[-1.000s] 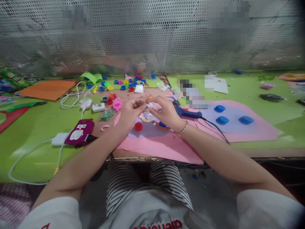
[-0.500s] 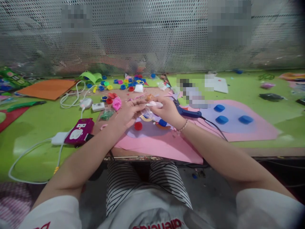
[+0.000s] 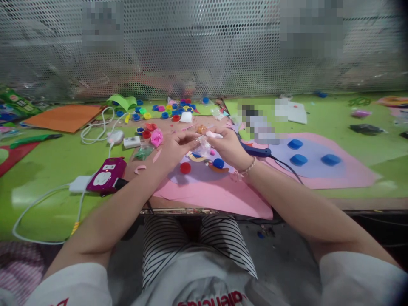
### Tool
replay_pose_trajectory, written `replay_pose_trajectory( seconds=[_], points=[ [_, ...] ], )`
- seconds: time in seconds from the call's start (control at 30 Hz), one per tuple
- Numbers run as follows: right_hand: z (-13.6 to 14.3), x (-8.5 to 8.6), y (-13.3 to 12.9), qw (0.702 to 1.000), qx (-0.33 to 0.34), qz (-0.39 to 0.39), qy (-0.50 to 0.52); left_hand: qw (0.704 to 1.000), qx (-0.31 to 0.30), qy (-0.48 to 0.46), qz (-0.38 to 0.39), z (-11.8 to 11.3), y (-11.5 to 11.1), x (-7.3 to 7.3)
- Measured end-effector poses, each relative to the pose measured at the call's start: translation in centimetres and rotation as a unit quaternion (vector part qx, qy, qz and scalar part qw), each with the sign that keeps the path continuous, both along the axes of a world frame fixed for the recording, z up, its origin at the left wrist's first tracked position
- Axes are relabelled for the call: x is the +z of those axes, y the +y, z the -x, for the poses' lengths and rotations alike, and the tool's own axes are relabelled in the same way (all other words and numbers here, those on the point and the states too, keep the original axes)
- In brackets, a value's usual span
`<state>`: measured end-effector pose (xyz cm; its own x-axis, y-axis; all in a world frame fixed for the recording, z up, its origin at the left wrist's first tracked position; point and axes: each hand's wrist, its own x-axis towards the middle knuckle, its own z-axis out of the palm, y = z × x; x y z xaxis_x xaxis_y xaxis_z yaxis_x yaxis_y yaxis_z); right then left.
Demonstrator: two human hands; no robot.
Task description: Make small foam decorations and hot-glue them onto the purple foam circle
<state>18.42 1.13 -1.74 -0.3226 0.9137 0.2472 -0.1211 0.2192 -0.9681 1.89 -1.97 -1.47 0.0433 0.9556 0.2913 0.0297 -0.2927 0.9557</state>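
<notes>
My left hand (image 3: 178, 148) is closed, its fingers pinching the edge of a crinkled clear plastic wrapper (image 3: 203, 146). Between thumb and fingers of my right hand (image 3: 230, 148) is a small white lump, perhaps soft clay (image 3: 214, 135). Both hands meet above a pink paper sheet (image 3: 216, 197) bearing a lilac paper shape (image 3: 178, 177). On that shape, below the hands, lie a red bottle cap (image 3: 185, 168) and a blue bottle cap (image 3: 218, 163). Cream and brown curved pieces sit beside the caps, partly hidden by the wrapper.
A blue-handled tool (image 3: 256, 151) with a black cord lies right of my hands. Farther right, blue caps (image 3: 298, 160) rest on another lilac-and-pink sheet. On the left are a purple power adapter (image 3: 106, 175) with white cables and green scissors (image 3: 33, 140). Several loose caps (image 3: 165, 115) lie behind.
My hands have moved slightly apart. The white lump now shows separately in my right fingers, and the clear wrapper hangs more open below my left fingertips.
</notes>
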Motion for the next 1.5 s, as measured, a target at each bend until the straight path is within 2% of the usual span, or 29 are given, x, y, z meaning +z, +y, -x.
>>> replay_pose_trajectory(
  seconds=[0.17, 0.3, 0.4, 0.5, 0.6, 0.7, 0.8, 0.9, 0.97, 1.03, 1.13, 1.23, 1.33, 1.43, 1.5],
  points=[
    [0.0, 0.5, -0.3, 0.993, 0.065, 0.087, 0.04, 0.99, 0.028, 0.114, -0.078, 0.0, -0.6, 0.6],
    [-0.1, 0.8, -0.7, 0.981, 0.09, 0.157, 0.066, 0.954, 0.072, 0.224, -0.188, 0.0, -1.1, 1.0],
    [-0.1, 1.0, -0.8, 0.973, 0.106, 0.191, 0.072, 0.941, 0.075, 0.24, -0.226, 0.1, -1.2, 0.9],
    [-0.1, 1.1, -0.9, 0.97, 0.117, 0.201, 0.072, 0.943, 0.072, 0.231, -0.23, 0.2, -1.0, 0.8],
    [-0.1, 1.1, -0.9, 0.974, 0.111, 0.19, 0.061, 0.961, 0.045, 0.2, -0.187, 0.1, -0.8, 0.5],
    [-0.2, 0.9, -0.7, 0.982, 0.096, 0.155, 0.043, 0.988, 0.005, 0.117, -0.098, 0.0, -0.5, 0.2],
    [-0.3, 0.7, -0.4, 0.997, 0.06, 0.041, -0.009, 0.999, -0.044, -0.012, 0.016, -0.1, -0.3, 0.0],
    [-0.4, 0.7, -0.3, 0.99, -0.009, -0.108, -0.093, 0.983, -0.099, -0.108, 0.111, -0.2, -0.3, -0.1],
    [-0.4, 0.8, -0.3, 0.977, -0.045, -0.173, -0.119, 0.979, -0.118, -0.107, 0.131, -0.3, -0.3, -0.2],
    [-0.4, 0.8, -0.4, 0.971, -0.053, -0.199, -0.119, 0.982, -0.122, -0.081, 0.123, -0.4, -0.2, -0.5],
    [-0.3, 0.7, -0.6, 0.985, -0.015, -0.155, -0.08, 0.987, -0.108, -0.062, 0.105, -0.3, 0.1, -0.8],
    [-0.1, 0.6, -0.7, 0.998, 0.051, -0.029, 0.016, 0.987, -0.091, -0.087, 0.101, -0.1, 0.4, -1.1],
    [0.0, 0.8, -0.7, 0.989, 0.091, 0.062, 0.094, 0.987, -0.073, -0.112, 0.094, 0.0, 0.6, -1.2],
    [-0.1, 1.0, -0.5, 0.99, 0.082, 0.072, 0.092, 0.985, -0.043, -0.126, 0.107, -0.2, 0.6, -0.9],
    [-0.2, 0.9, -0.3, 0.996, 0.064, 0.036, 0.056, 0.983, -0.014, -0.133, 0.126, -0.4, 0.5, -0.5]
  ],
)
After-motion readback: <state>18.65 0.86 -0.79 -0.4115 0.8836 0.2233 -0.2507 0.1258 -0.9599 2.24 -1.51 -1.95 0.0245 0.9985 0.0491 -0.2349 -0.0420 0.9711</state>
